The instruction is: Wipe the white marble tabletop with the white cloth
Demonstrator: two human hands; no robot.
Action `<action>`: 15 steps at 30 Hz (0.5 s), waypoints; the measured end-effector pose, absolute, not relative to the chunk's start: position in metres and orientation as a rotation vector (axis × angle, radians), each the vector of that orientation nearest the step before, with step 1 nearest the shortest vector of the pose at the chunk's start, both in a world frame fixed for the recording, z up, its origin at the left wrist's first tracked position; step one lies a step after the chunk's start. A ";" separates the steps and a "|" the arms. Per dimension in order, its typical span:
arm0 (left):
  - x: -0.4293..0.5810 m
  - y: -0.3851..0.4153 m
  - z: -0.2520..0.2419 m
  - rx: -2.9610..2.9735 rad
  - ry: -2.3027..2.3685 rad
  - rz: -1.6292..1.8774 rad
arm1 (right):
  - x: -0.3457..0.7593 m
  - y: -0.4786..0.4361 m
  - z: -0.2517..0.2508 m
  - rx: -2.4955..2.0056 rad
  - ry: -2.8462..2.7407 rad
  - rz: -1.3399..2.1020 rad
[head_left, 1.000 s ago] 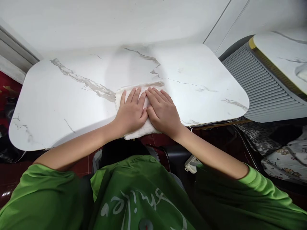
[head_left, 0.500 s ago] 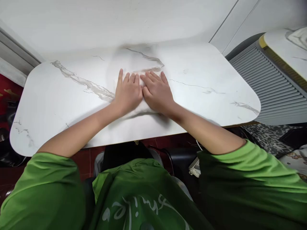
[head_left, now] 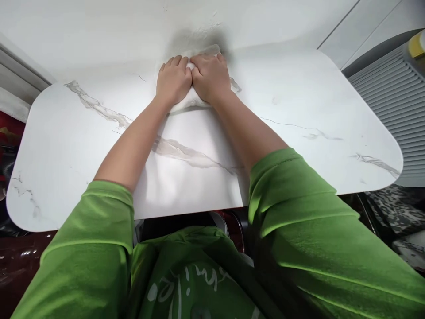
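Note:
A white cloth (head_left: 191,101) lies folded or bunched on the white marble-patterned table (head_left: 282,110), at its far side by the wall. My left hand (head_left: 173,80) presses down on the left part of the cloth, its fingers bent over the far side. Right beside it, my right hand (head_left: 210,77) grips the right part in the same way, and the thumbs nearly touch. A corner of the cloth sticks out beyond the right fingers. Both arms reach straight forward, and the hands cover most of the cloth.
A white wall (head_left: 116,35) rises along the table's far edge, with small marks above my hands. To the right stands a grey ribbed cabinet (head_left: 388,84). Below the table on the right is a camouflage-patterned fabric (head_left: 398,210). The floor (head_left: 26,261) is dark red.
Both hands have slid the cloth forward, from the table's middle to its far side by the wall. My fingers, stretched out before, are now bent over the cloth.

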State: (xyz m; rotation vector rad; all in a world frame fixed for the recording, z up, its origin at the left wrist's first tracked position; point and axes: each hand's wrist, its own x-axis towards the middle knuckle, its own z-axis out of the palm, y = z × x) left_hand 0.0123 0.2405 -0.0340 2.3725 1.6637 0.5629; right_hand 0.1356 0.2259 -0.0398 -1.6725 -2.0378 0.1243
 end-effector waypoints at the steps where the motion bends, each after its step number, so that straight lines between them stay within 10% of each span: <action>1: 0.013 0.242 -0.032 2.384 1.680 0.553 | 0.136 0.232 -0.042 -1.654 -2.025 0.124; 15: 0.015 0.241 -0.030 2.350 1.757 0.586 | 0.134 0.197 -0.020 -1.118 -1.846 0.434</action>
